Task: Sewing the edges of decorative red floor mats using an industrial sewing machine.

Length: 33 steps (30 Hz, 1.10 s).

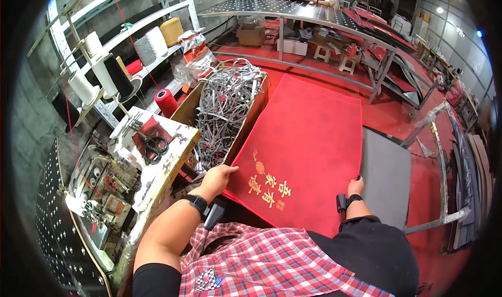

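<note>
Open air above the red mat point(314, 140), near to far; at left, a sewing machine point(112, 187) and a box point(254, 114) heaped with tangled strips point(226, 106) block passage; at right, a metal frame point(441, 166)

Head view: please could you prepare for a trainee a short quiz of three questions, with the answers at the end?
1. What fills the box to the left of the red mat?
a) yellow thread cones
b) tangled grey strips
c) folded shirts

2. True or false: the scissors lie on the red mat.

3. Fill in: the left hand holds the mat's ___ edge and the right hand its ___ edge.

Key: 1. b. 2. False; they lie on the machine table. 3. left, right.
</note>
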Each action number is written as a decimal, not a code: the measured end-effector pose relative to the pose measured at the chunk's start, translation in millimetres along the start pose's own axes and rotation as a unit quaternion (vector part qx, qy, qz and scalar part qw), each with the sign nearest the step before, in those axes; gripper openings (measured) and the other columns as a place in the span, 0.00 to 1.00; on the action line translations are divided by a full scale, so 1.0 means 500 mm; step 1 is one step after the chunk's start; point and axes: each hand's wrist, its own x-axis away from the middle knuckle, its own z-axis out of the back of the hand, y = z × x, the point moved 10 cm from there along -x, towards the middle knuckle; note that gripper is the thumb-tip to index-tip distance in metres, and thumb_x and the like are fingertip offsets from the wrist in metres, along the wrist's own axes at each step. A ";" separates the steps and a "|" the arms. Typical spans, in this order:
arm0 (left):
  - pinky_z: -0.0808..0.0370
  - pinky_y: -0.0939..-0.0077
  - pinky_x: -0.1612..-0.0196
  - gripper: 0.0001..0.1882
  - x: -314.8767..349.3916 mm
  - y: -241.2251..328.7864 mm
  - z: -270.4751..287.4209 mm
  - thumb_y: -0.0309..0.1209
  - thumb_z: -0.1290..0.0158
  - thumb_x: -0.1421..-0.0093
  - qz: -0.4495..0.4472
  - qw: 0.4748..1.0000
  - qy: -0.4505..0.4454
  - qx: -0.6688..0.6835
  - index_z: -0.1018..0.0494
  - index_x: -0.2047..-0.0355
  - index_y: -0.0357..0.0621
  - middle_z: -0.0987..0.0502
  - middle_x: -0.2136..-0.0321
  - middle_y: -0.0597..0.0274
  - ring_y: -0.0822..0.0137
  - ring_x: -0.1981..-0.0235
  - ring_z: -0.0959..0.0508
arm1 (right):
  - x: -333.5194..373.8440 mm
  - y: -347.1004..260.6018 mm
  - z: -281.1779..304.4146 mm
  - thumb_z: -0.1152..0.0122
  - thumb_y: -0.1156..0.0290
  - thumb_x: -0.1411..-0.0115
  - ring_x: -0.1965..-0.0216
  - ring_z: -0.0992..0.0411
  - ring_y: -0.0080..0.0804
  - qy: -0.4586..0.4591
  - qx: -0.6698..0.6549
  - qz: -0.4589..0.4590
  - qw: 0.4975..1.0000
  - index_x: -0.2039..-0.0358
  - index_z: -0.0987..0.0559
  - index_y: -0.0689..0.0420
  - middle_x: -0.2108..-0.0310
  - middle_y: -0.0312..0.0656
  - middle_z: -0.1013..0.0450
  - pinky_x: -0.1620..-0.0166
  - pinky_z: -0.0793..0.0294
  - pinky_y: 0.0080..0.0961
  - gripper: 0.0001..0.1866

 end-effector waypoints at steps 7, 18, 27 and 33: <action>0.29 0.66 0.59 0.18 -0.047 0.085 0.046 0.20 0.57 0.48 -0.112 0.990 0.049 -0.069 0.28 0.58 0.46 0.26 0.65 0.49 0.51 0.63 0.26 | -0.057 -0.049 0.021 0.53 0.76 0.52 0.57 0.30 0.45 0.043 -0.086 0.044 0.994 0.54 0.30 0.59 0.61 0.51 0.28 0.54 0.33 0.34 0.21; 0.36 0.67 0.48 0.26 0.122 -0.154 -0.118 0.33 0.50 0.50 0.135 0.968 -0.186 -0.100 0.36 0.48 0.46 0.32 0.53 0.48 0.52 0.52 0.32 | -0.047 -0.081 -0.073 0.62 0.68 0.42 0.51 0.37 0.48 -0.031 0.274 0.151 0.949 0.47 0.36 0.50 0.52 0.49 0.36 0.50 0.36 0.38 0.20; 0.31 0.65 0.57 0.12 0.884 -0.097 0.274 0.30 0.51 0.48 0.407 0.849 0.309 -0.133 0.26 0.62 0.43 0.25 0.65 0.55 0.54 0.61 0.28 | 0.548 -0.335 -0.372 0.49 0.68 0.50 0.60 0.34 0.45 -0.445 0.103 0.548 0.701 0.54 0.33 0.58 0.63 0.50 0.30 0.58 0.33 0.37 0.21; 0.32 0.60 0.68 0.07 1.489 0.561 0.452 0.28 0.53 0.51 0.501 0.379 0.559 -0.541 0.25 0.76 0.43 0.26 0.79 0.52 0.51 0.74 0.28 | 0.950 -0.589 -0.401 0.50 0.72 0.47 0.63 0.33 0.38 -0.611 0.039 0.622 0.488 0.56 0.30 0.58 0.65 0.47 0.29 0.60 0.32 0.31 0.16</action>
